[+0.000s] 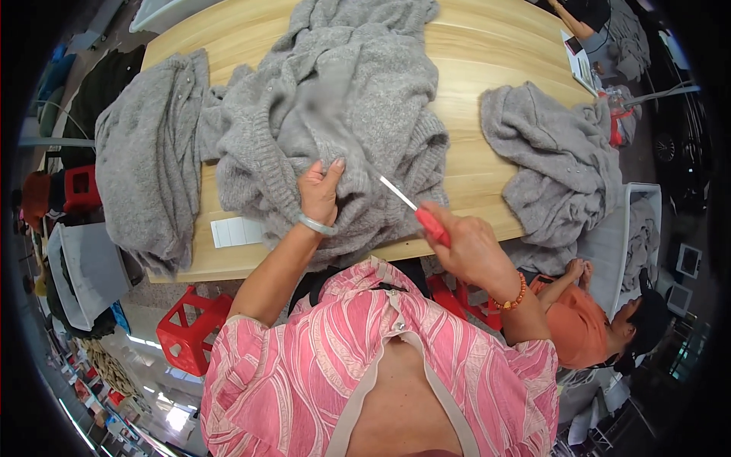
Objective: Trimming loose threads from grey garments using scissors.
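A grey fuzzy knit garment (388, 84) lies bunched in front of me, its ribbed edges folded over. My left hand (320, 194) is closed on a fold of it, thumb up, a pale bangle round the wrist. In my right hand (476, 247) is a slim tool with a red handle (432, 227) and a straight, pale shaft, whose exact kind I cannot make out. Its tip points up and left and meets the knit, just right of my left hand. Part of the cloth above my left hand is blurred.
Grey knits are piled on the wooden table's (495, 46) left (152, 152) and right (548, 160). A white card (236, 232) lies near the front edge. Red stools (194, 327) stand below. A person in orange (575, 324) sits at the right beside a white bin (632, 228).
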`<state>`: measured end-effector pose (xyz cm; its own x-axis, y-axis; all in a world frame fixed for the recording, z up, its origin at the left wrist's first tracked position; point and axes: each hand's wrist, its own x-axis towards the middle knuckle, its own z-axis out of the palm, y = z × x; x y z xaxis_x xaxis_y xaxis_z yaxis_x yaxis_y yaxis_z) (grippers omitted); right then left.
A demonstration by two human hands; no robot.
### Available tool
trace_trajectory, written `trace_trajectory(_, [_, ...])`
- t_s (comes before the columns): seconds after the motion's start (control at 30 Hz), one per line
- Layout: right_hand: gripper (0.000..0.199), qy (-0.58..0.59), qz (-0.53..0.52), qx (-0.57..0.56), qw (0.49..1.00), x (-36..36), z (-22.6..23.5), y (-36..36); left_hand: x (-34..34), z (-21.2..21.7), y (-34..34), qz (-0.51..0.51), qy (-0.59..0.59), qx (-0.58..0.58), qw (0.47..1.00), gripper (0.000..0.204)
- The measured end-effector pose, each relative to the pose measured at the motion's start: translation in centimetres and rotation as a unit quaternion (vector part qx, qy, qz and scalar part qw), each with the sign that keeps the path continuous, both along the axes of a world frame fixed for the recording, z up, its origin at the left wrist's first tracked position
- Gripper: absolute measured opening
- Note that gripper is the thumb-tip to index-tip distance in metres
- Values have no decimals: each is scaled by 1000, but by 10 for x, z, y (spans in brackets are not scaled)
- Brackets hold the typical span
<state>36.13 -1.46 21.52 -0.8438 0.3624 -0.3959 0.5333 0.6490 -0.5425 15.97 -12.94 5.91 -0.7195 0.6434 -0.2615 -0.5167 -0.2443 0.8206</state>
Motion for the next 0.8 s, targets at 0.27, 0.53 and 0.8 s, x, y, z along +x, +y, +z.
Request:
trace_trajectory(0.27, [47,64,7,-65,996,2,-3,2,-16,4,-20,-190,107,-104,970,25])
trace_trajectory(0.53, [48,93,-10,-32,995,0,-7,5,-86,54,24,-120,12,-143,982,45])
trace_trajectory(0.8, [44,16,-44,17,999,-14,5,14,-58,1,81,-9,-1,-110,994,34])
